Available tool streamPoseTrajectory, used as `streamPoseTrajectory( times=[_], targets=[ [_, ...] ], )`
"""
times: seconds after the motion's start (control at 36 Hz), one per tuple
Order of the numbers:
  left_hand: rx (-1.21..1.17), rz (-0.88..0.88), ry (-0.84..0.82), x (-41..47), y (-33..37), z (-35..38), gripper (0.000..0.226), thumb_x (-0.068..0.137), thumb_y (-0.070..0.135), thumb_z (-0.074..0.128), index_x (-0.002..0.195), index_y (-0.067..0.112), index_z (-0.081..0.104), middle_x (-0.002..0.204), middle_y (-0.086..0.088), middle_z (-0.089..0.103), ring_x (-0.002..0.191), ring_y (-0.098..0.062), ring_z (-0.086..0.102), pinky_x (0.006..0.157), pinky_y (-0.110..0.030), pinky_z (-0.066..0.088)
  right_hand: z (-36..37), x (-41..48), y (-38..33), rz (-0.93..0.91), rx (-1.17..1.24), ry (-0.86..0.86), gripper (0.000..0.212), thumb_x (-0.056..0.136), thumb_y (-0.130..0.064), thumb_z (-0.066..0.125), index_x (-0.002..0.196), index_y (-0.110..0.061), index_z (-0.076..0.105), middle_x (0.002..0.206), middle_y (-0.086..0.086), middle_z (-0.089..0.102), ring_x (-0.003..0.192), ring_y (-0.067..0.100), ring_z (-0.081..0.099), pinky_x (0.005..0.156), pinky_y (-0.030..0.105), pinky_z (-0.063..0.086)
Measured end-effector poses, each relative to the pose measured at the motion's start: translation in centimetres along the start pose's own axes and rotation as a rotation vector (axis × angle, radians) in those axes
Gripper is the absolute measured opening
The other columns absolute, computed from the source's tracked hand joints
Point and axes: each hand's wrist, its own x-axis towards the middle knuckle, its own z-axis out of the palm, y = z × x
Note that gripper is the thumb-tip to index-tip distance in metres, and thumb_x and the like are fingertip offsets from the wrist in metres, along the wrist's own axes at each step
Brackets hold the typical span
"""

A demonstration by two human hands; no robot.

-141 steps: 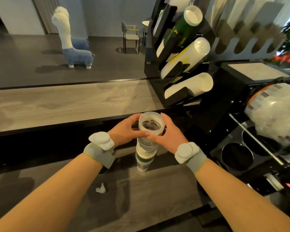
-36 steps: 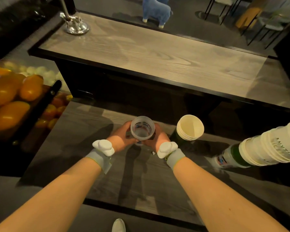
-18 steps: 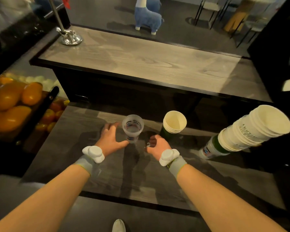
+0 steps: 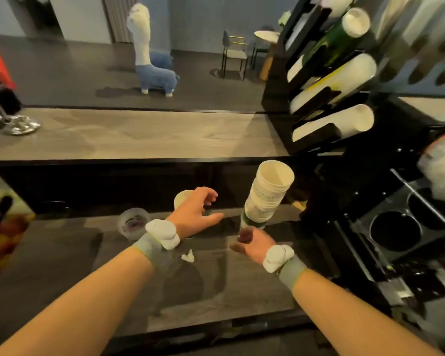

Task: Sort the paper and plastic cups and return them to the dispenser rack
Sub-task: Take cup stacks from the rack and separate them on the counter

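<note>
left hand [image 4: 193, 219]: centre frame, fingers spread and empty, reaching over the lower counter toward the paper cup; not touching it as far as I can tell
right hand [image 4: 249, 243]: lower centre-right, loosely curled, holding nothing, just below the foot of the tall stack (contact unclear)
plastic cup [image 4: 133, 223]: clear, upright on the lower counter, left of the left wrist, partly blurred
paper cup [image 4: 181, 198]: pale rim showing just behind the left hand, mostly hidden
tall stack [image 4: 267, 194]: nested paper cups, white above, green at the base, leaning right, centre-right
rack [image 4: 316, 80]: black, upper right, angled slots holding three cup rows, open ends toward the camera (top row green, lower two white)
lower counter [image 4: 139, 291]: dark wood-grain, bottom half of frame
scrap [image 4: 188, 257]: small white crumpled bit between the wrists
wristbands [image 4: 152, 249]: grey with white pods, one on each wrist
alpaca figure [image 4: 152, 60]: blue and white, upper centre on the floor beyond the bar
</note>
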Motion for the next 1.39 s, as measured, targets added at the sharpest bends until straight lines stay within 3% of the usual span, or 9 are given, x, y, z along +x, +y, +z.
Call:
streamPoseTrajectory(
  times=[0.14, 0.28, 0.39, 0.5, 0.67, 0.89, 1.11, 1.25, 1.39],
  targets=[
    [-0.058, -0.006, -0.062, 2.5, 3.3, 2.4, 0.063, 0.083, 0.035, 0.076, 0.134, 0.017, 0.044, 0.13, 0.003, 0.048, 0.118, -0.009, 0.05, 0.096, -0.022, 0.044, -4.3, -1.7, 1.6, 0.004, -0.032, 0.094, 0.04, 0.08, -0.038, 0.079, 0.107, -0.01, 0.07, 0.103, 0.006, 0.073, 0.098, 0.022, 0.067, 0.092, 0.043, 0.053],
    [-0.133, -0.092, -0.096, 5.4, 6.2, 4.2, 0.086, 0.077, 0.04, 0.079, 0.146, 0.016, 0.033, 0.148, -0.003, 0.041, 0.132, -0.017, 0.045, 0.108, -0.038, 0.043, -10.0, -1.9, 3.0, 0.034, 0.03, 0.238, 0.07, 0.083, -0.042, 0.075, 0.14, -0.011, 0.046, 0.134, 0.006, 0.057, 0.122, 0.026, 0.056, 0.089, 0.028, 0.046],
    [-0.182, -0.098, -0.105, 6.6, 7.4, 5.0, 0.087, 0.08, 0.034, 0.078, 0.15, 0.018, 0.029, 0.153, -0.001, 0.039, 0.139, -0.019, 0.04, 0.109, -0.033, 0.036, -12.4, -1.1, 2.1, -0.071, 0.238, 0.311, 0.094, 0.078, -0.032, 0.082, 0.151, -0.013, 0.026, 0.153, 0.012, 0.039, 0.137, 0.026, 0.044, 0.108, 0.035, 0.041],
    [-0.198, -0.098, -0.095, 7.2, 7.6, 5.4, 0.082, 0.079, 0.037, 0.079, 0.147, 0.025, 0.034, 0.149, 0.002, 0.046, 0.137, -0.018, 0.044, 0.112, -0.039, 0.037, -13.1, -0.5, 0.6, -0.157, 0.207, 0.336, 0.098, 0.075, -0.035, 0.083, 0.153, -0.018, 0.025, 0.155, 0.002, 0.038, 0.14, 0.02, 0.04, 0.113, 0.04, 0.038],
    [-0.152, -0.083, -0.019, 7.4, 7.9, 6.0, 0.081, 0.079, 0.037, 0.078, 0.148, 0.025, 0.037, 0.146, 0.003, 0.049, 0.134, -0.016, 0.046, 0.108, -0.035, 0.037, -11.9, 0.1, -0.1, -0.229, 0.224, 0.353, 0.083, 0.08, -0.025, 0.08, 0.149, -0.018, 0.034, 0.147, 0.001, 0.048, 0.134, 0.02, 0.046, 0.099, 0.024, 0.038],
    [0.016, -0.03, -0.024, 8.2, 7.8, 5.7, 0.065, 0.086, 0.032, 0.072, 0.143, 0.027, 0.043, 0.138, 0.0, 0.05, 0.126, -0.016, 0.052, 0.097, -0.027, 0.042, -11.8, 1.3, -0.7, -0.228, 0.167, 0.422, 0.074, 0.08, -0.023, 0.08, 0.144, -0.016, 0.042, 0.143, 0.007, 0.049, 0.132, 0.026, 0.047, 0.101, 0.032, 0.041],
    [-0.044, -0.019, -0.036, 8.7, 8.3, 4.6, 0.065, 0.09, 0.024, 0.067, 0.148, 0.025, 0.037, 0.141, 0.003, 0.054, 0.131, -0.014, 0.049, 0.106, -0.031, 0.04, -12.7, 1.2, -1.2, -0.288, 0.275, 0.406, 0.072, 0.078, -0.026, 0.082, 0.139, -0.018, 0.046, 0.134, 0.0, 0.057, 0.119, 0.016, 0.054, 0.09, 0.03, 0.048],
    [-0.134, 0.024, -0.019, 8.6, 8.9, 3.6, 0.072, 0.09, 0.03, 0.068, 0.151, 0.036, 0.029, 0.147, 0.007, 0.048, 0.135, -0.012, 0.044, 0.111, -0.038, 0.039, -13.9, 0.5, -2.5, -0.341, 0.334, 0.416, 0.071, 0.077, -0.027, 0.083, 0.137, -0.017, 0.046, 0.117, -0.009, 0.054, 0.106, 0.007, 0.052, 0.071, 0.009, 0.04],
    [-0.225, 0.084, 0.038, 8.5, 10.9, 2.0, 0.073, 0.091, 0.029, 0.066, 0.152, 0.035, 0.026, 0.15, 0.007, 0.043, 0.136, -0.014, 0.042, 0.111, -0.038, 0.038, -15.5, -0.3, -4.4, -0.417, 0.388, 0.436, 0.072, 0.075, -0.032, 0.084, 0.135, -0.019, 0.047, 0.117, -0.008, 0.058, 0.106, 0.008, 0.055, 0.073, 0.012, 0.043]
  ],
)
